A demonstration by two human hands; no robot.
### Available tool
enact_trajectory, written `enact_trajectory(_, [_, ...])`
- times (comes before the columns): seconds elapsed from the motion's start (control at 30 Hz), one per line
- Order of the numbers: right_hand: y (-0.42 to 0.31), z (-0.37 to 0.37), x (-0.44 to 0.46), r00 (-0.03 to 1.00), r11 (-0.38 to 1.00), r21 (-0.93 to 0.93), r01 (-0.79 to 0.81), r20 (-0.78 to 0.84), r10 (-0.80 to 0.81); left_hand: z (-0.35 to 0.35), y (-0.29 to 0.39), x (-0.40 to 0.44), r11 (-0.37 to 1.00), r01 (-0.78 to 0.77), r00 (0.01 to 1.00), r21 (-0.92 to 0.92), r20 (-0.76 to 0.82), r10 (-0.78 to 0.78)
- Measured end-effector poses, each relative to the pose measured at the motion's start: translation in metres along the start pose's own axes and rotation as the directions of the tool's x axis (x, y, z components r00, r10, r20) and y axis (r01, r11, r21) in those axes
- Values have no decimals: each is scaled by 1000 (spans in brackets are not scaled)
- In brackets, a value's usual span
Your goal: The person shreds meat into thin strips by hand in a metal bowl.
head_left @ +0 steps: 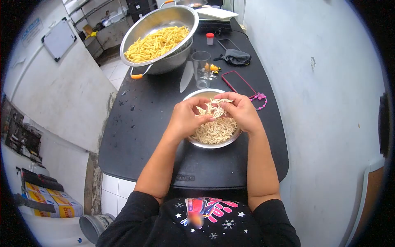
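Left hand (187, 118) and right hand (246, 110), half closed, pinch shreds (214, 108) over the bowl (211, 145) by the near edge of the desk (140, 140): probably light, soft, easily torn; best pinched loosely.

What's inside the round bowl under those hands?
Pale, thin shreds lie in the bowl. They cover its bottom, and the left hand and right hand block part of the view.

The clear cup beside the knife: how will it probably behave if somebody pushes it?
The clear cup may tip easily, being tall and narrower toward its base. It is probably light, since its see-through wall looks thin. Once on its side, it could roll, because it is round.
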State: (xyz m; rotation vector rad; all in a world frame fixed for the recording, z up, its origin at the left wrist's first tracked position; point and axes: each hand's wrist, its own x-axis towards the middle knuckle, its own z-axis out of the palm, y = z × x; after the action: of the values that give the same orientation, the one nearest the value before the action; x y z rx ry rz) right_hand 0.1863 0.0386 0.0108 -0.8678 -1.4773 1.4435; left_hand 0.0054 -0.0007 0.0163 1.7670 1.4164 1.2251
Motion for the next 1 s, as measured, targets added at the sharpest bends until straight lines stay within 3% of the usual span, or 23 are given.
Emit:
enact_trajectory(0.13, [-8, 8, -4, 1000, 1000, -6, -22, -8, 22, 11, -7, 0, 974, 51, 998, -219, -31, -59])
enact_trajectory(0.27, [2, 1, -2, 1000, 988, -155, -16, -9, 15, 7, -6, 0, 973, 103, 993, -207, -32, -112])
enact_trajectory(0.43, [-3, 0, -2, 999, 984, -174, -41, -18, 39, 6, -9, 2, 940, 201, 980, -275, 54, -194])
enact_trajectory(0.53, [-4, 8, -4, 1000, 992, -125, 16, -18, -18, 10, -11, 2, 942, 141, 990, -305, 62, -128])
enact_trajectory(0.73, [-3, 7, -3, 999, 999, -25, 42, -3, -42, 4, -19, 4, 961, 131, 991, -243, 37, -126])
enact_trajectory(0.83, [0, 7, -2, 997, 998, -6, 70, 14, -70, -5, -7, 2, 988, 110, 989, -113, 112, -97])
enact_trajectory(1.0, [-11, 18, -7, 996, 997, -33, 71, -58, -73, 3, -8, 1, 974, 139, 987, -178, 102, -122])
